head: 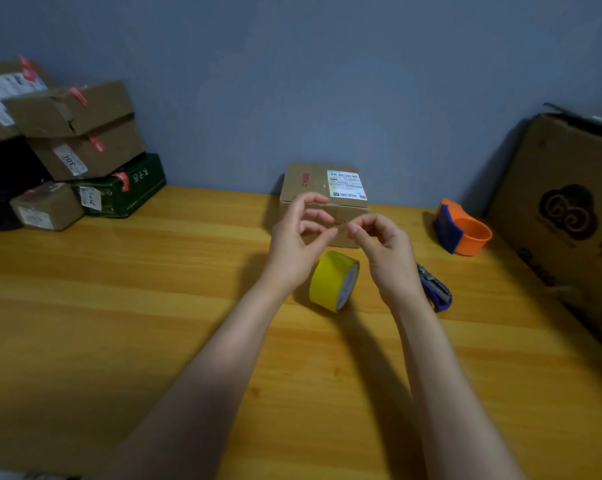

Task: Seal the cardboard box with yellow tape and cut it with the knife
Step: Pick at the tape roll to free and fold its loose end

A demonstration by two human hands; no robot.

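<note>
A small cardboard box (313,183) with a white shipping label stands at the back of the wooden table, against the wall. A roll of yellow tape (330,280) stands on its edge in front of it. A blue-handled knife (436,289) lies to the right of the roll, partly hidden by my right wrist. My left hand (294,244) and my right hand (386,251) hover above the tape, in front of the box. Their fingertips nearly meet. Both hands have curled fingers and I see nothing held in either.
Several stacked parcels (81,133) and a dark green box (130,188) sit at the back left. An orange and blue tape dispenser (465,230) stands at the back right. A large cardboard carton (566,216) leans along the right edge. The wooden table (119,306) stretches toward me.
</note>
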